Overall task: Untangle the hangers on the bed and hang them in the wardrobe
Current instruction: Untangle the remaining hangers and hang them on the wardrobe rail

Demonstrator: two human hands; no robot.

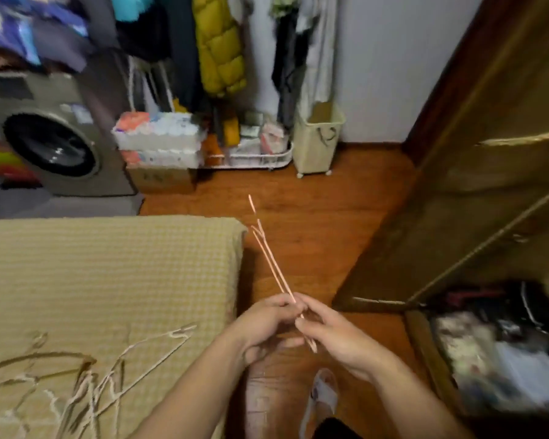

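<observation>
Both hands hold a thin pink hanger edge-on over the wooden floor, its far end pointing away from me. My left hand curls round its near part, and my right hand pinches it just beside the left. On the bed, at the lower left, lies a tangle of several thin pale and brown hangers. The wardrobe stands at the right with its door open and dark clothes heaped on its floor.
A washing machine stands at the back left. Hanging clothes, stacked packs, a white wire rack and a wheeled cream basket line the far wall. My slippered foot is on the wooden floor between bed and wardrobe.
</observation>
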